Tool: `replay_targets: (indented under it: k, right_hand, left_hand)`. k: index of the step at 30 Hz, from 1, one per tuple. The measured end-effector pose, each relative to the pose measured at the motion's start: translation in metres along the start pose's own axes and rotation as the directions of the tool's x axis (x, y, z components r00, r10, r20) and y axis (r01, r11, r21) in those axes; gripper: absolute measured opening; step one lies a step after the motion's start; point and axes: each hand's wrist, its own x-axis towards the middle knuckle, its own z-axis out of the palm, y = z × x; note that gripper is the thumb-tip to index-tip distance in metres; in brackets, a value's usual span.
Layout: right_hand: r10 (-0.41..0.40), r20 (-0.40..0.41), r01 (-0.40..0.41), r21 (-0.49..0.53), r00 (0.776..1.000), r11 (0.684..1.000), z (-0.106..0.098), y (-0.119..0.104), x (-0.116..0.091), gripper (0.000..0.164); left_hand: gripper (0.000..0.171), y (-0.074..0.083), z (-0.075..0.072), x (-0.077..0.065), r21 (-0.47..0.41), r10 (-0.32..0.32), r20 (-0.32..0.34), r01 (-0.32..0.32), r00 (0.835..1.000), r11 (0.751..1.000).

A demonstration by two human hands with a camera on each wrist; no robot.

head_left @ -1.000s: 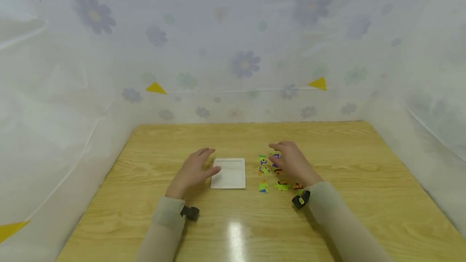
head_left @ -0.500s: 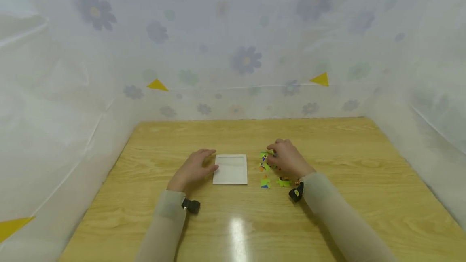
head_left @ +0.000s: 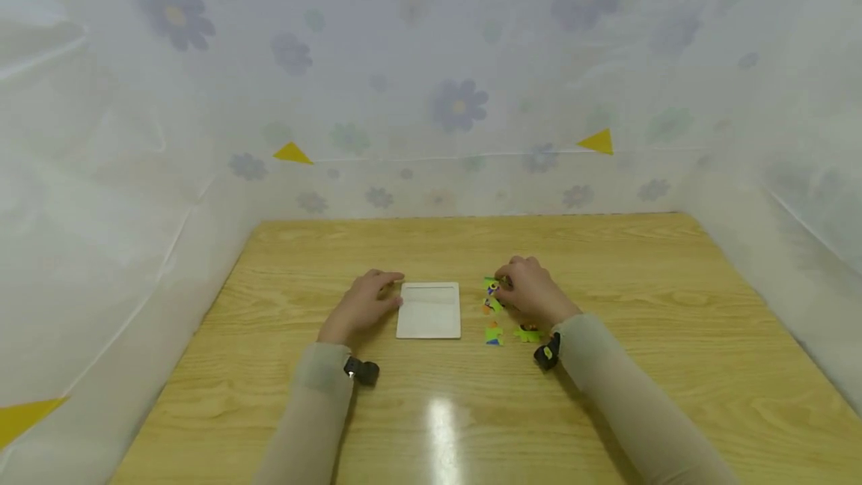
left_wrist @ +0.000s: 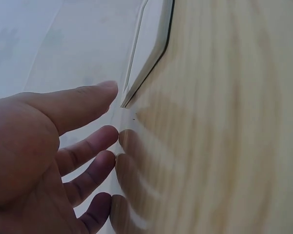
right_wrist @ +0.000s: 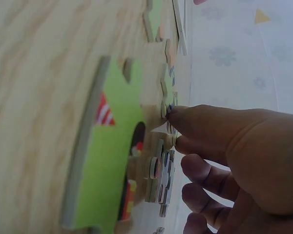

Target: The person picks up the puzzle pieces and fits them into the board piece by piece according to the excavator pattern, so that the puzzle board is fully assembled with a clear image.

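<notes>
The step in hand appears to be picking up a puzzle piece from the loose group at centre right of the head view. The right hand (head_left: 532, 294) is curling over the upper pieces (head_left: 492, 292), with more pieces (head_left: 494, 335) lying nearer the lower edge. In the right wrist view the thumb and forefinger tips (right_wrist: 178, 117) are meeting the edge of a small piece (right_wrist: 165, 92) at mid-frame; whether that piece is already pinched clear of the table (head_left: 646, 365) or only touched cannot be told, as the view is close and blurred. A large green piece (right_wrist: 107, 161) is lying flat at lower left of that view, apart from the fingers.

The left hand (head_left: 364, 307) is lying flat, fingers relaxed and extended, grasping nothing. In the left wrist view its thumb tip (left_wrist: 105, 92) is sitting just beside the near corner of the tray (left_wrist: 149, 44), possibly touching it.

The tray (head_left: 429, 310) is lying at frame centre between the hands. In my judgement, the next move calls for a firm pinch, a lift, and a short carry leftward to the tray.
</notes>
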Motion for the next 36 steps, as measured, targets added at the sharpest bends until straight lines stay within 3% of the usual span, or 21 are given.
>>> replay_targets:
  k: [17, 24, 31, 36]
  right_hand:
    - [0.007, -0.031, -0.008, -0.02, 0.999, 1.0, -0.001, -0.005, 0.002, 0.024]
    - [-0.046, -0.033, 0.048, 0.059, 0.998, 0.997, -0.003, -0.024, 0.005, 0.026]
    - [-0.049, -0.005, 0.049, 0.089, 0.999, 0.995, 0.003, -0.04, 0.01, 0.026]
    - [-0.049, 0.021, 0.045, 0.166, 0.999, 0.985, 0.01, -0.049, 0.014, 0.026]
  left_hand:
    - [0.038, 0.01, 0.007, -0.002, -0.003, -0.09, -0.047, 0.09, 0.995, 0.996]
    - [0.038, 0.012, 0.007, -0.005, -0.012, -0.097, -0.052, 0.097, 0.994, 0.995]
    - [0.038, 0.014, 0.008, -0.005, -0.035, -0.094, -0.042, 0.092, 0.995, 0.995]
    - [0.037, 0.015, 0.009, -0.007, -0.046, -0.102, -0.041, 0.1, 0.994, 0.994]
